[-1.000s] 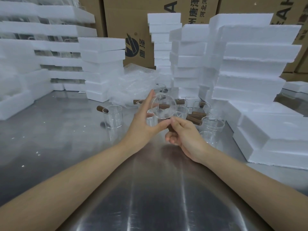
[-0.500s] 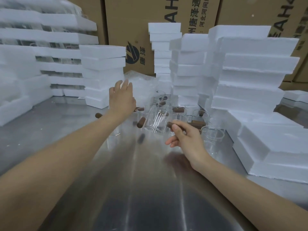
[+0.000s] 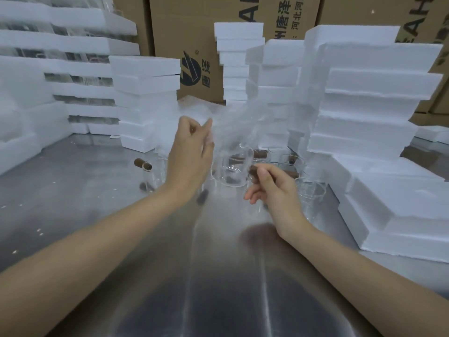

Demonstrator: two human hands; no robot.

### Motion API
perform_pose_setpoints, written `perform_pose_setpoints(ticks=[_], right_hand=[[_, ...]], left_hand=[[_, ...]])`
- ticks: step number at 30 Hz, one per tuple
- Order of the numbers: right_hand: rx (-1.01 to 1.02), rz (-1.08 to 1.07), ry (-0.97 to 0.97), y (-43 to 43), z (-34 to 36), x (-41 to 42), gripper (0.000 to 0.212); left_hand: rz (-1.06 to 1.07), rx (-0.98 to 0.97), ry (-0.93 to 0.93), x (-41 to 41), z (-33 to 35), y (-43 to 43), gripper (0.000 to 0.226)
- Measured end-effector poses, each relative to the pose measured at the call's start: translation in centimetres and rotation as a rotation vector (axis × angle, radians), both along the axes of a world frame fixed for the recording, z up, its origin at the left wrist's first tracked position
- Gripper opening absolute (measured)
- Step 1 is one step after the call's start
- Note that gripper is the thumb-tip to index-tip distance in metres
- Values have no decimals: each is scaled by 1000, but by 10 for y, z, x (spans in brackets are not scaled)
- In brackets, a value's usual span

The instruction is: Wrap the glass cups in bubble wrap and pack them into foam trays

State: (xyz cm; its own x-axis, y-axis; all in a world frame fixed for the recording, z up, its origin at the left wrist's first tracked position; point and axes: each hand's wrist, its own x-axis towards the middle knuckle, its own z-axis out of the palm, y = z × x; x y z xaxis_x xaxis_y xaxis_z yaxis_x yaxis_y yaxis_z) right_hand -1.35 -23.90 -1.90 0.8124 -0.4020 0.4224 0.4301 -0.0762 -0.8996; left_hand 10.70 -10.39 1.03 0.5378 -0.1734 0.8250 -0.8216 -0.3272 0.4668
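Note:
My right hand (image 3: pixel 274 188) pinches the brown wooden handle of a clear glass cup (image 3: pixel 230 166) and holds it just above the steel table (image 3: pixel 97 190). My left hand (image 3: pixel 189 154) pinches a blurred sheet of bubble wrap (image 3: pixel 233 125) that trails up and to the right above the cup. Several more glass cups with brown handles stand behind and beside the held one; one cup (image 3: pixel 311 193) is right of my right hand and another cup (image 3: pixel 150 171) is left of my left wrist.
Stacks of white foam trays (image 3: pixel 369 113) rise at the right, a lower stack (image 3: pixel 145 93) at the left centre, and more foam rows (image 3: pixel 60 69) at the far left. Cardboard boxes (image 3: pixel 194 32) line the back. A pile of bubble wrap lies behind the cups.
My left hand came back from the bubble wrap pile with a sheet and now lifts it over the cup. My right hand kept its hold on the cup's handle.

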Motion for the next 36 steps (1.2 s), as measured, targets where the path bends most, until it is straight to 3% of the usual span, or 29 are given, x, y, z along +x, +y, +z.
perform_pose_setpoints(ticks=[4,8,16,20,24,30,33,36], right_hand=[[-120,-114,-164,6,4,-9,17],[-151,-269,-151,9,4,-11,15],[-1,-203,-237,16,13,-19,15],[-97,-69,-312,19,14,-26,25],[-174,-101,-281,22,8,-22,21],[-116,-226,-103,15,9,-18,17],[68,-144,8,20,9,-17,17],[489,168,118,30,10,-16,16]], left_hand=[[-60,-34,29,-25,-17,18,35],[-116,-150,117,-44,-9,23,27],[-113,-155,228,-51,0,27,20],[-137,-125,247,-52,1,28,24],[-188,-257,368,-50,4,29,22],[-191,-345,410,-51,7,32,7],[-243,-252,306,-61,5,27,18],[-259,-103,69,-71,2,25,20]])
